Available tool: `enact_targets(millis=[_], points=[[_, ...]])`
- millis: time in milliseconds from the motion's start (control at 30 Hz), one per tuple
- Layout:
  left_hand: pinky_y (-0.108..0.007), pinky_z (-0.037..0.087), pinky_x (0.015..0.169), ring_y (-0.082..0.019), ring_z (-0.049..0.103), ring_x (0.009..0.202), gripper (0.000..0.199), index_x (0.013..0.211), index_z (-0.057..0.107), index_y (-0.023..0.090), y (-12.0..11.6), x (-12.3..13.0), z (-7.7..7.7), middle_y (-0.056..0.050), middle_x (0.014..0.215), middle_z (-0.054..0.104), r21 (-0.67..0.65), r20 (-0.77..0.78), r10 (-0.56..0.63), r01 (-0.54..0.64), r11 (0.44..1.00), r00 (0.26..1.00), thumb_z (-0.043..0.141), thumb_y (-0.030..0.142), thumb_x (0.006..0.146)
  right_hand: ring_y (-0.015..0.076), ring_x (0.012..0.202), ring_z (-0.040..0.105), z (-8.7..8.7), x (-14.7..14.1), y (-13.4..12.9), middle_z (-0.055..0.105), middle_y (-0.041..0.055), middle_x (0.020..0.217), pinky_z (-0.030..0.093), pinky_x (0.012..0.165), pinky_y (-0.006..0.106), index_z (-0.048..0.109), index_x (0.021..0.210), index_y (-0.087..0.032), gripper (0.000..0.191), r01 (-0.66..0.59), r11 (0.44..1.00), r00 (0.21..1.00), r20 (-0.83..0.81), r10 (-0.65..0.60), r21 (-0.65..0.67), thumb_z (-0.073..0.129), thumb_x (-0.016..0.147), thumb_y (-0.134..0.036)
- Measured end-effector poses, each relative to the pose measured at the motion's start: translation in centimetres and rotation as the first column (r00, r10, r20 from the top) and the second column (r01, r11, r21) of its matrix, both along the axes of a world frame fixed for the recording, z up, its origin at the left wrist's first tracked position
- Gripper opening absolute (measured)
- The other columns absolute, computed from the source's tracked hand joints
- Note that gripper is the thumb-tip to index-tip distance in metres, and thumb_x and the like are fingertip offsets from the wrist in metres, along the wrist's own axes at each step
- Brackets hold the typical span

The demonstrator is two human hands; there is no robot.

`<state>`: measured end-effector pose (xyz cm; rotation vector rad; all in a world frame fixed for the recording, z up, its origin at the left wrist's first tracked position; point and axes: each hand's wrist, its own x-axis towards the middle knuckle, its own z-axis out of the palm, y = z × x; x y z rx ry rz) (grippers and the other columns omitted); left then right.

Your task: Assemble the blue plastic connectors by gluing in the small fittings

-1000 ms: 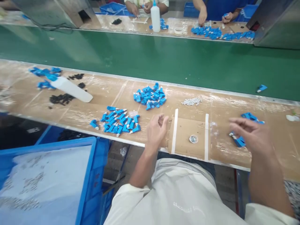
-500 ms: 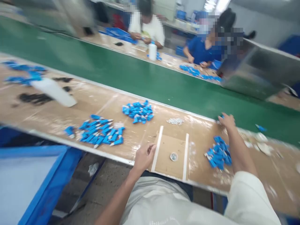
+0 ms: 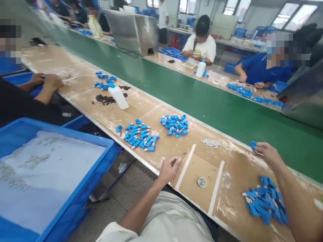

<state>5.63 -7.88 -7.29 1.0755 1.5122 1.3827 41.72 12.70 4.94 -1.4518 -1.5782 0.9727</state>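
Observation:
My right hand (image 3: 268,154) is at the edge of the green belt, its fingers closed on a small blue plastic part (image 3: 253,145). Below its wrist lies a pile of blue parts with pale tips (image 3: 267,200). My left hand (image 3: 171,168) rests by the left side of a cardboard sheet (image 3: 199,164) marked with two white strips. Its thumb and fingers are curled together, and whatever is between them is hidden. On the cardboard sits a small round clear dish (image 3: 202,182) with something metallic in it. Small white pieces (image 3: 211,143) lie heaped beyond the sheet.
Two more groups of blue parts (image 3: 141,135) (image 3: 174,125) lie to the left. Farther along stand a white bottle (image 3: 118,96) and black pieces (image 3: 104,99). A green conveyor belt (image 3: 171,87) runs behind the bench. A blue bin (image 3: 101,143) is at left; co-workers sit nearby.
The view has swung left, showing more of the bin and a co-worker's hands. My right hand, with the blue part, has lifted slightly at the belt's edge. My left hand stays beside the cardboard.

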Motion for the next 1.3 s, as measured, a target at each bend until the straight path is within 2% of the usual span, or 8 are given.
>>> enact_targets(millis=[200,333,433,567,700,833,967,1300], points=[[-0.030,0.055,0.075,-0.018,0.067,0.080,0.033,0.095,0.073,0.018,-0.3,2.2,2.3,-0.007,0.087,0.072,0.177,0.036,-0.087,0.079,0.981,0.996,0.066,0.050,0.091,0.0224,0.075,0.070,-1.3,-7.3,-10.9,0.075,0.0081,0.095,0.062,0.076,0.046,0.075,0.106,-0.023,0.043,-0.215,0.973,0.976,-0.037,0.213,-0.085,0.079,0.076,-0.055],[-0.031,0.060,0.077,-0.020,0.069,0.096,0.037,0.124,0.067,0.020,-0.4,4.5,4.6,-0.013,0.112,0.070,0.375,-0.001,-0.370,0.343,0.861,0.929,0.067,0.041,0.092,0.0257,0.089,0.071,-0.3,-11.2,-16.1,0.077,0.0084,0.100,0.059,0.086,0.045,0.077,0.107,-0.026,0.022,-0.323,0.926,0.932,0.239,0.274,0.197,0.068,0.090,-0.036],[-0.031,0.062,0.075,-0.022,0.066,0.105,0.038,0.130,0.063,0.020,-0.5,5.5,5.3,-0.015,0.119,0.066,0.456,-0.126,-0.353,0.370,0.809,0.927,0.064,0.035,0.095,0.0276,0.090,0.071,-0.6,-11.8,-18.0,0.077,0.0094,0.100,0.058,0.086,0.046,0.074,0.114,-0.027,0.023,-0.375,0.854,0.897,0.372,0.237,0.362,0.066,0.092,-0.028],[-0.034,0.062,0.081,-0.024,0.065,0.111,0.032,0.128,0.064,0.020,-0.5,5.6,4.9,-0.016,0.121,0.067,0.441,-0.274,-0.270,0.370,0.818,0.923,0.056,0.031,0.099,0.0273,0.096,0.071,-1.7,-12.0,-19.3,0.077,0.0099,0.108,0.059,0.087,0.045,0.066,0.125,-0.027,0.030,-0.406,0.811,0.879,0.422,0.221,0.421,0.060,0.096,-0.022],[-0.040,0.058,0.092,-0.024,0.068,0.105,0.030,0.123,0.067,0.020,-0.5,5.3,4.0,-0.015,0.113,0.071,0.406,-0.325,-0.310,0.428,0.808,0.893,0.058,0.031,0.097,0.0258,0.095,0.071,-2.5,-12.7,-20.4,0.075,0.0094,0.106,0.059,0.089,0.045,0.065,0.125,-0.027,0.028,-0.347,0.879,0.916,0.321,0.242,0.326,0.061,0.097,-0.030],[-0.032,0.058,0.077,-0.019,0.068,0.090,0.034,0.113,0.071,0.019,-0.1,4.1,2.4,-0.010,0.101,0.071,0.275,0.035,-0.282,0.262,0.925,0.959,0.067,0.044,0.091,0.0230,0.093,0.068,-3.8,-12.7,-20.5,0.067,0.0099,0.117,0.060,0.087,0.040,0.066,0.129,-0.027,0.046,-0.149,0.976,0.988,0.061,0.141,0.157,0.071,0.089,-0.049],[-0.022,0.050,0.058,-0.011,0.060,0.069,0.048,0.101,0.072,0.016,0.7,2.7,0.6,-0.003,0.082,0.067,0.019,0.462,-0.175,0.188,0.982,0.869,0.079,0.056,0.076,0.0182,0.075,0.062,-6.7,-12.1,-19.8,0.067,0.0063,0.092,0.055,0.072,0.035,0.077,0.108,-0.020,0.046,-0.092,0.993,0.995,0.026,0.094,-0.074,0.074,0.083,-0.059],[-0.019,0.043,0.050,-0.008,0.054,0.063,0.050,0.093,0.073,0.015,0.7,2.5,-0.2,0.000,0.076,0.065,-0.016,0.595,-0.156,0.206,0.979,0.789,0.086,0.056,0.067,0.0179,0.070,0.053,-9.3,-13.2,-18.7,0.062,0.0029,0.074,0.042,0.066,0.033,0.082,0.084,-0.021,0.039,-0.162,0.982,0.987,-0.031,0.160,-0.094,0.077,0.078,-0.059]])
